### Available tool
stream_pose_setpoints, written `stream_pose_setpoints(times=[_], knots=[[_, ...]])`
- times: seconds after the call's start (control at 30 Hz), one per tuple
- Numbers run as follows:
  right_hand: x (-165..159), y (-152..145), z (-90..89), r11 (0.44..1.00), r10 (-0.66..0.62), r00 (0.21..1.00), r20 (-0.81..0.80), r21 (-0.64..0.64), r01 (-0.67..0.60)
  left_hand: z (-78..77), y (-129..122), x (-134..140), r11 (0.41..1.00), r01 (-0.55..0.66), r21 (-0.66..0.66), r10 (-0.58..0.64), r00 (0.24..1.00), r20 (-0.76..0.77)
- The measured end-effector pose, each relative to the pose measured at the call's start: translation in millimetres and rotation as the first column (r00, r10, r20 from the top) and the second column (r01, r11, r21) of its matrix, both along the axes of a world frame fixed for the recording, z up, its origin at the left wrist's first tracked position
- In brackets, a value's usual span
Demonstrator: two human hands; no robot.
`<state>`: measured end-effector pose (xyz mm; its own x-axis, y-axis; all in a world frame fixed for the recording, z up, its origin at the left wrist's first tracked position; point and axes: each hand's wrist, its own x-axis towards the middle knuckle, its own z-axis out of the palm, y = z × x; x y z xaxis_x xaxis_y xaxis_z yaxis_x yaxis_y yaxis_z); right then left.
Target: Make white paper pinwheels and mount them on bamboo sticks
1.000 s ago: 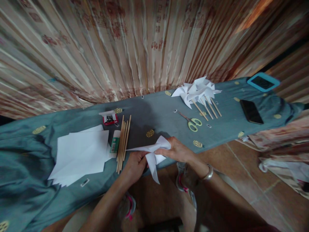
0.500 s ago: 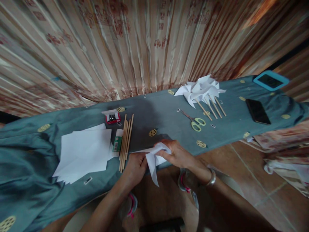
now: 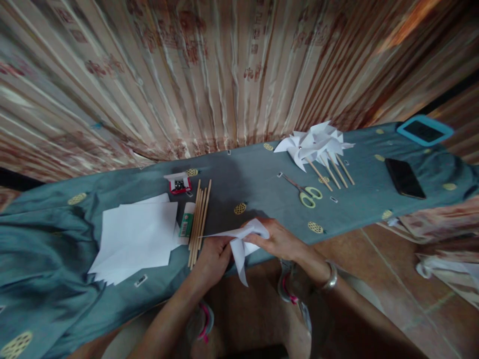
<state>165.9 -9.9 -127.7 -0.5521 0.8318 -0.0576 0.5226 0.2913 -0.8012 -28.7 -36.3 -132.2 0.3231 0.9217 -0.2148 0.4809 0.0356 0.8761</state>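
A white paper pinwheel (image 3: 239, 247), partly folded, is held over the front edge of the table between my hands. My left hand (image 3: 214, 259) is closed on its left side, fingers curled and partly hidden. From the right, my right hand (image 3: 279, 238) pinches the curled blades near the centre. One pointed blade hangs down between the hands, and another stretches left above my left hand. Just left of my hands lie several wooden sticks (image 3: 199, 219) and a green-and-white glue stick (image 3: 187, 220).
A stack of white paper (image 3: 138, 239) lies at the left, with a small red box of metal pins (image 3: 179, 184) behind it. Scissors (image 3: 305, 192), several finished pinwheels (image 3: 318, 144), a black phone (image 3: 404, 178) and a blue-framed tablet (image 3: 425, 130) lie to the right.
The view has shifted slightly, so the table things appear a little further right and lower. Both hands keep hold of the paper pinwheel in nearly the same pose.
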Motion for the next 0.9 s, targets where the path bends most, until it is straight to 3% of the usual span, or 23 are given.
stream_pose_setpoints(times=[0.2, 0.37, 0.8, 0.9], knots=[[0.3, -3.0, 0.4, 0.999, 0.045, 0.998, 0.032, 0.024, -0.045, 4.3, -0.4, -1.1, 0.998, 0.031, -0.057, -0.035, 0.997, -0.067], [1.2, -5.0, -1.9, 0.996, 0.044, 0.999, 0.001, 0.084, -0.044, 1.1, -2.3, 0.6, 0.996, -0.013, -0.091, 0.004, 0.995, -0.100], [-2.4, -11.1, -0.1, 0.998, 0.016, 1.000, 0.010, 0.056, -0.016, -4.6, -9.0, 5.7, 0.999, -0.030, -0.015, 0.031, 0.995, 0.094], [-3.2, -9.9, -0.5, 0.998, 0.009, 1.000, 0.014, 0.062, -0.010, -5.6, -7.4, 5.5, 0.999, -0.042, -0.015, 0.042, 0.997, 0.068]])
